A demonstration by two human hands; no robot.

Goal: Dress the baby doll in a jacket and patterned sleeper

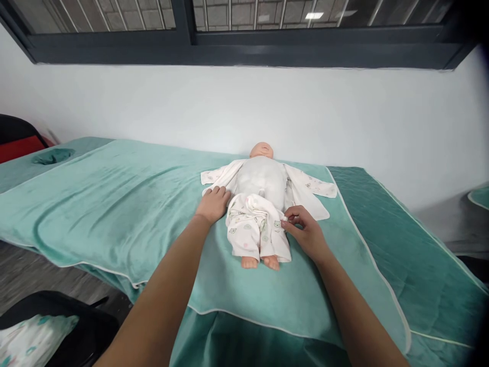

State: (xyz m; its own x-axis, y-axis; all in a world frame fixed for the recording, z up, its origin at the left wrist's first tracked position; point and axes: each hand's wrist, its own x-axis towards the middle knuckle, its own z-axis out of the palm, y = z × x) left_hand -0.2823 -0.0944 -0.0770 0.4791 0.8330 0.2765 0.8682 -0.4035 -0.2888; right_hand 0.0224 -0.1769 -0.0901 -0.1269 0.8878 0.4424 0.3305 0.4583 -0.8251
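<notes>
A baby doll [262, 176] lies on its back, head toward the wall, its bare feet [249, 262] toward me. White printed baby pants [244, 234] cover its legs, with the waist bunched below the belly. A white baby shirt [305, 186] lies spread open under the torso, sleeves out to both sides. At the pants' left edge, my left hand [214, 204] is closed with curled fingers, beside the shirt's left flap; its fingertips are hidden. My right hand [303, 229] pinches the pants' right edge near the hip between thumb and fingers.
Under the doll a green blanket [133, 193] with pale piping covers the bed. Behind stands a white wall [191, 107] below a dark window frame [244, 48]. At lower left, a black chair [95, 326] holds a printed cloth [34, 339]. A red and black object [19, 145] is far left.
</notes>
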